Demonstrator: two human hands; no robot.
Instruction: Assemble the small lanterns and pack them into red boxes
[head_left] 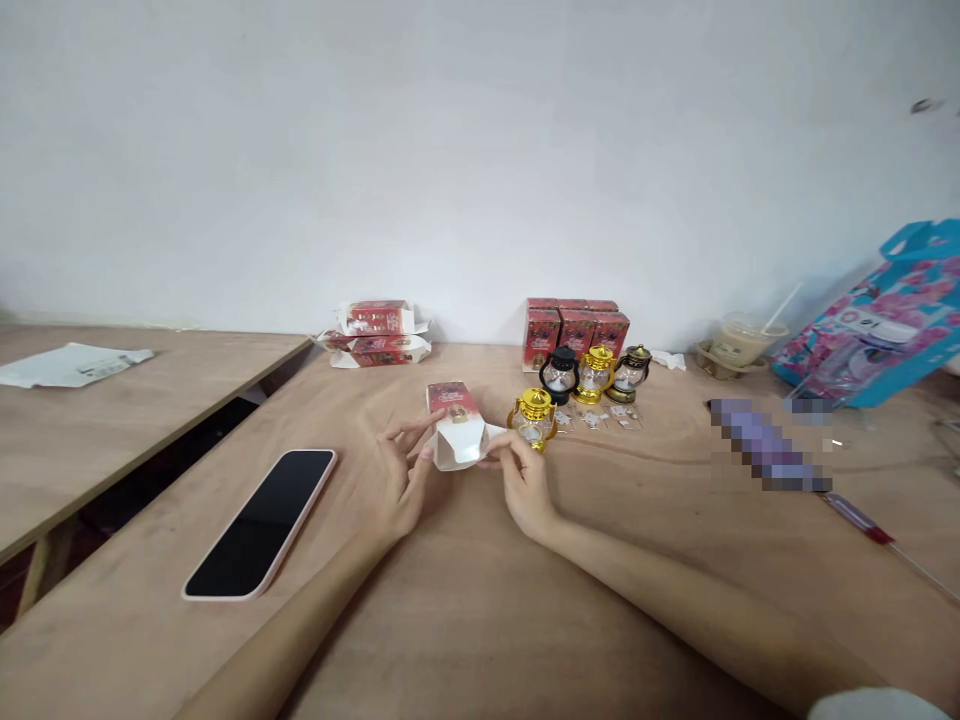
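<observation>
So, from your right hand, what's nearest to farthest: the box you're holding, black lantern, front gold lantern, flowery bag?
1. Held box: right hand touches it.
2. Front gold lantern: just past that hand.
3. Black lantern: back row, left end.
4. Flowery bag: far right.

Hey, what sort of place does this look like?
Probably a simple, informal workroom, though I can't be sure. A plain wooden table stands by a bare wall, with grouped red boxes and small lanterns near them.
</observation>
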